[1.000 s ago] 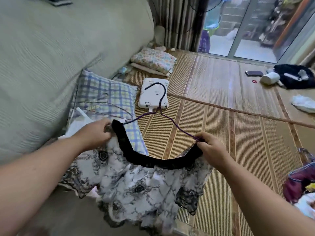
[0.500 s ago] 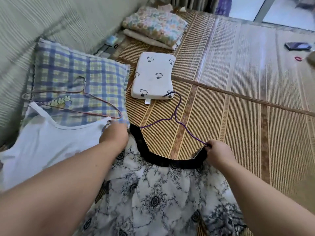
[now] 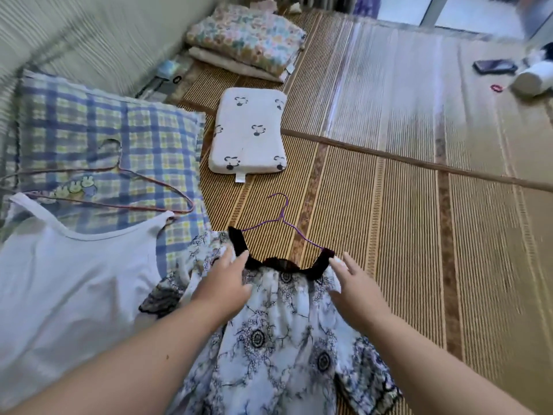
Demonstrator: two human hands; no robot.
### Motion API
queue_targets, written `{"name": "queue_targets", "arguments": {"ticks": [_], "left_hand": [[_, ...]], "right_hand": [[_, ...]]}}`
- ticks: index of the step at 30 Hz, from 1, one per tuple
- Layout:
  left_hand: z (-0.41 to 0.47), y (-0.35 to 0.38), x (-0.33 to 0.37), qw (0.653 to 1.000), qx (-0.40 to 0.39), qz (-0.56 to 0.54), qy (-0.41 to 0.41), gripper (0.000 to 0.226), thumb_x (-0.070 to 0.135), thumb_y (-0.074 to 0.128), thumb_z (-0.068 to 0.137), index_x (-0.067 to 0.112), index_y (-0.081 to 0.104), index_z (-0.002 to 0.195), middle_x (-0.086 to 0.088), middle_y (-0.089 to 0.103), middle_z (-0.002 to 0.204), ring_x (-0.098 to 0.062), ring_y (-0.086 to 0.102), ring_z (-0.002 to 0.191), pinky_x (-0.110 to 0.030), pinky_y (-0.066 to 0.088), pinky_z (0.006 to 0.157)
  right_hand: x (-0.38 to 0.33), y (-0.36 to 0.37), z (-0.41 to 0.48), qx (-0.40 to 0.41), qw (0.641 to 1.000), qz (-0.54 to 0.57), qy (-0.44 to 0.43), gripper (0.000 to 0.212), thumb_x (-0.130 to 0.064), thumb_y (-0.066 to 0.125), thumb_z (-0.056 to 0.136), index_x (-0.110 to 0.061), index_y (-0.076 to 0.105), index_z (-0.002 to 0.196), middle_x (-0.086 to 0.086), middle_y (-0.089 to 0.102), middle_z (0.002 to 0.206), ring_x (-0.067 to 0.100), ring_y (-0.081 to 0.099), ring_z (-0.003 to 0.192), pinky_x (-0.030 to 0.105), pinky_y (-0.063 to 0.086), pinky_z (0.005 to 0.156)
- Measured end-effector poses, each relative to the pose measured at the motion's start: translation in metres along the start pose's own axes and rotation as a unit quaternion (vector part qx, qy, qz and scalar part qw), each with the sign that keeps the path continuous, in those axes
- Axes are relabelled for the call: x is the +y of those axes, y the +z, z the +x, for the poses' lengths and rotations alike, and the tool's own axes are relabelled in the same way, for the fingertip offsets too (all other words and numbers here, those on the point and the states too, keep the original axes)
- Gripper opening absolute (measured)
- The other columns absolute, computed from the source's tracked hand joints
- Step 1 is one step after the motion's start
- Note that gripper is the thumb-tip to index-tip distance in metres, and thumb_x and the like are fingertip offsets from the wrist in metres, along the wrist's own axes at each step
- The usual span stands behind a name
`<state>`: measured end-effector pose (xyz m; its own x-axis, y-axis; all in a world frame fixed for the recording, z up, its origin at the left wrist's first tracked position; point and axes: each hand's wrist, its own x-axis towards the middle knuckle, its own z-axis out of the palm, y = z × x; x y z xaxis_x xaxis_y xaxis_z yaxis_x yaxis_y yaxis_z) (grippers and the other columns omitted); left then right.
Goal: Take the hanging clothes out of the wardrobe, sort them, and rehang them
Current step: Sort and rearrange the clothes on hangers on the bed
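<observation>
The printed blouse [image 3: 284, 339] is lying flat on the woven mat [image 3: 404, 235], straight ahead of the person and partly under both forearms. Its long axis is running away from the person: the hem is nearest the body and the black collar [image 3: 278, 263] is at the far end. A purple wire hanger [image 3: 302, 235] is sitting inside that collar, with its hook pointing away over the bare mat.

The left hand [image 3: 223, 283] is lying with straight, spread fingers on the blouse's left shoulder, its fingertips just touching the collar. The right hand [image 3: 356, 286] is also flat and gripping nothing, reaching toward the right shoulder where the hanger wire is entering the collar. Whether it is pressing the cloth or hovering just above cannot be told.

The hook is standing roughly midway between the two hands, perhaps slightly nearer the left, so either hand could be taking it next. That is a judgement only.

The blouse is showing white cloth with a dark flower-and-vine print and dark lacy sleeve edges. It looks thin and limp, likely to slide on the wire.

Its left sleeve is overlapping a white tank top [image 3: 68, 295], which is lying on a checked pillow [image 3: 104, 130] with a second wire hanger [image 3: 167, 190].
</observation>
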<state>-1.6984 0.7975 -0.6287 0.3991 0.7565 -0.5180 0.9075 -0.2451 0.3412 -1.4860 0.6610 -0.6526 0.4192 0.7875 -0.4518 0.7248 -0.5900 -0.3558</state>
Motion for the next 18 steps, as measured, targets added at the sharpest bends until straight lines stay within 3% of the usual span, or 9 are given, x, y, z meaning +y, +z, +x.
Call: {"name": "queue_targets", "arguments": {"ticks": [3, 6, 10, 18], "left_hand": [[-0.04, 0.003, 0.022, 0.999, -0.016, -0.004, 0.03, 0.07, 0.028, 0.05, 0.09, 0.036, 0.013, 0.149, 0.008, 0.003, 0.159, -0.027, 0.037, 0.134, -0.042, 0.051, 0.093], [-0.085, 0.011, 0.044, 0.997, -0.021, -0.018, 0.071, 0.068, 0.03, 0.051, 0.091, 0.034, 0.016, 0.149, 0.006, 0.009, 0.158, -0.024, 0.03, 0.139, -0.048, 0.038, 0.107], [-0.156, 0.028, 0.068, 0.992, -0.029, 0.011, 0.12, 0.065, 0.032, 0.051, 0.091, 0.03, 0.021, 0.149, 0.003, 0.019, 0.156, -0.02, 0.018, 0.143, -0.045, 0.025, 0.115], [-0.281, 0.083, 0.149, 0.962, -0.081, 0.06, 0.253, 0.057, 0.037, 0.056, 0.089, 0.025, 0.038, 0.142, 0.001, 0.04, 0.143, -0.017, 0.034, 0.133, -0.036, 0.032, 0.11]], "right_hand": [[0.007, -0.007, -0.05, 0.03, 0.999, -0.015, 0.001, 0.07, -0.027, 0.059, 0.087, -0.037, 0.023, 0.146, -0.004, 0.007, 0.159, 0.02, 0.024, 0.142, 0.046, 0.025, 0.116], [0.026, -0.006, -0.109, 0.032, 0.999, -0.024, 0.033, 0.064, -0.031, 0.058, 0.087, -0.039, 0.028, 0.143, -0.004, 0.009, 0.159, 0.018, 0.021, 0.142, 0.049, 0.02, 0.116], [0.065, 0.0, -0.205, 0.051, 0.992, -0.008, 0.112, 0.062, -0.043, 0.055, 0.088, -0.039, 0.028, 0.143, -0.004, 0.013, 0.158, 0.016, 0.019, 0.143, 0.054, 0.017, 0.114], [0.163, 0.006, -0.393, 0.076, 0.963, 0.04, 0.256, 0.062, -0.045, 0.054, 0.086, -0.037, 0.029, 0.143, -0.002, 0.013, 0.158, 0.02, 0.017, 0.143, 0.051, 0.021, 0.113]]}}
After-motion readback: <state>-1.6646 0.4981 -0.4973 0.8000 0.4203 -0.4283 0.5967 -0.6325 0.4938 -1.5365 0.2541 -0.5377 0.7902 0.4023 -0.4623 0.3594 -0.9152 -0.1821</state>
